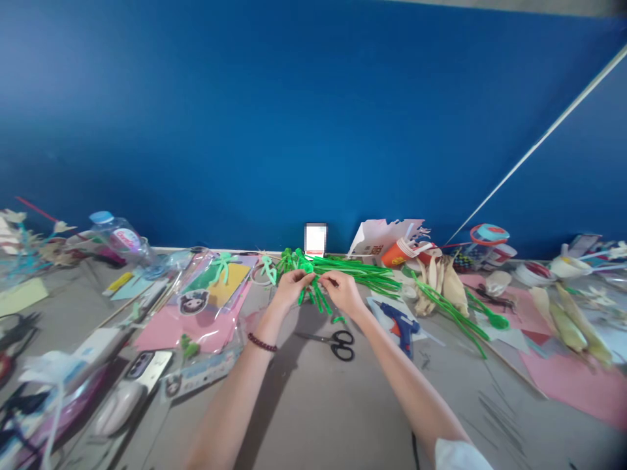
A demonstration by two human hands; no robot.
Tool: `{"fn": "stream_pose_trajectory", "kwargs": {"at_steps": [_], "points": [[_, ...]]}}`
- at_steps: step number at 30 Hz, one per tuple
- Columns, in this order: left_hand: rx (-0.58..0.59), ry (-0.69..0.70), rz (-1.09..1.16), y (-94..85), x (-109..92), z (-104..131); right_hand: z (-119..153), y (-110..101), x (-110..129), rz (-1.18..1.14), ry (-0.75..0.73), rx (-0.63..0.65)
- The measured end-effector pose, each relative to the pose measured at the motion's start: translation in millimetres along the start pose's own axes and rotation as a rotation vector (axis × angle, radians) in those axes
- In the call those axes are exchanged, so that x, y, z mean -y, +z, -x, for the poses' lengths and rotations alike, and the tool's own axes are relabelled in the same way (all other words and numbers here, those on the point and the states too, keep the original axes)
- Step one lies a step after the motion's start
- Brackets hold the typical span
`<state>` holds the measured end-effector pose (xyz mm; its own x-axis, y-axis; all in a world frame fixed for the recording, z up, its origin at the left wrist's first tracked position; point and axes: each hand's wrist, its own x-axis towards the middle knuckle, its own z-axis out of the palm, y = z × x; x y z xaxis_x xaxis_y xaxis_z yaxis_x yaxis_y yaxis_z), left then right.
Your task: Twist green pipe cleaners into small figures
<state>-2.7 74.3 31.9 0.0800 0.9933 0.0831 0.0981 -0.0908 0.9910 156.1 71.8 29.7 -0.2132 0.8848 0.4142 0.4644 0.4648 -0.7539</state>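
My left hand (292, 284), with a beaded bracelet on its wrist, pinches a short green pipe cleaner (307, 295). Opposite it, my right hand (341, 288) has thumb and fingers closed at the same green work; what lies between those fingertips is too small to make out. Short green pieces (324, 303) hang below and between the hands. Just behind lies a bundle of long green pipe cleaners (375, 273), reaching right. Black-handled scissors (341, 344) rest on the table below my hands, their blades pointing left.
A blue glue gun (404, 326) lies right of my right forearm. Dried corn husks (443, 284) and an orange paper cup (396, 252) stand behind it. On the left are pink sheets (169, 329), a phone (151, 365) and a plastic bottle (120, 236). A blue wall (304, 130) borders the back.
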Motion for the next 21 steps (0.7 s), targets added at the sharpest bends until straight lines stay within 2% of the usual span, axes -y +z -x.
{"fn": "stream_pose_trajectory", "kwargs": {"at_steps": [3, 5, 7, 10, 13, 18, 21], "points": [[-0.012, 0.009, -0.108, -13.7, 0.8, -2.2, 0.7, 5.1, -4.2, -0.07, 0.113, 0.056], [-0.104, 0.011, -0.129, -28.2, 4.3, -5.5, 1.3, 7.7, -5.8, -0.113, 0.157, 0.105], [-0.204, -0.018, -0.189, -46.5, 10.0, -9.2, 1.6, 8.7, -6.1, -0.124, 0.175, 0.149], [-0.293, -0.083, -0.209, -75.0, 19.9, -13.5, 0.9, 8.9, -5.1, -0.074, 0.172, 0.207], [-0.296, -0.105, -0.261, -94.8, 28.0, -15.0, -2.5, 11.5, -3.8, -0.009, 0.181, 0.276], [-0.272, -0.154, -0.427, -102.8, 36.8, -17.4, -22.7, 26.3, -3.1, 0.127, 0.186, 0.359], [-0.278, -0.185, -0.522, -100.4, 42.3, -20.3, -45.4, 39.6, -6.5, 0.329, 0.189, 0.362]]}}
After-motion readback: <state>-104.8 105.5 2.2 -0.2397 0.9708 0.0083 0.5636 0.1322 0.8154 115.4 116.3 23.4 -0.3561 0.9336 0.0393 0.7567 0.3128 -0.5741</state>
